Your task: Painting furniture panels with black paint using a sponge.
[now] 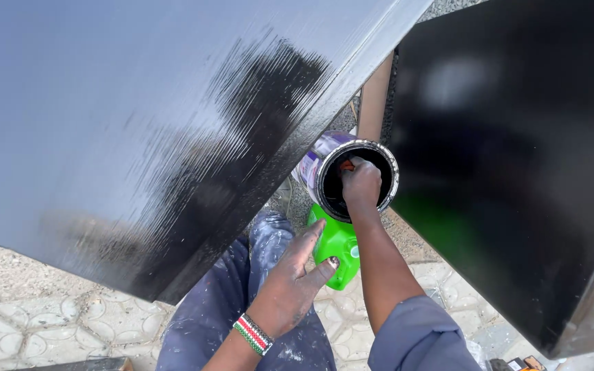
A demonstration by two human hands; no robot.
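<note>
From my head camera I count two dark panels: one broad grey-black panel on my left, streaked with wet black paint, and one glossy black panel on my right. Between them sits one paint can, tipped on its side, its long axis running toward me and its open mouth facing up at me. My right hand reaches into that mouth, fingers closed on a small orange-red handle; what lies beyond it I cannot tell. One green plastic jug sits just below the can on the paved ground. My left hand hovers flat, grip apart, fingers spread, holding nothing, near the jug. One striped beaded wristband circles that wrist.
</note>
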